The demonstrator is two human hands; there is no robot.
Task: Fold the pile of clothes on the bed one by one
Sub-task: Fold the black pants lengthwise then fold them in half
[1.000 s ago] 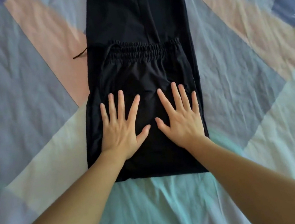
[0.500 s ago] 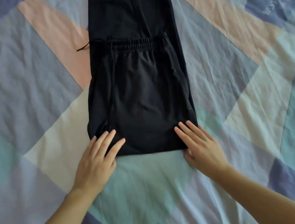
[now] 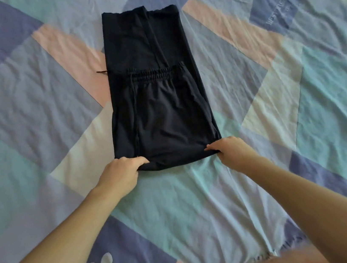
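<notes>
- We see black trousers (image 3: 159,102) lying lengthwise on the bed (image 3: 200,205), mid-bed and partly folded: waistband doubled back over the legs, hems toward the far edge.
- Left hand (image 3: 120,174) grips the near-left corner of the fold, fingers curled over the cloth.
- Right hand (image 3: 229,152) pinches the near-right corner likewise.
- We judge the next fold is being set up, carrying the near edge away toward the hems.
- Risk: thin, slack fabric; uneven lift between hands would skew the fold.
- Risk: the top layer may slide off the lower one, and the loose drawstring (image 3: 103,72) at the left could trail out.
- Risk: the wrinkled bedsheet may drag along.
</notes>
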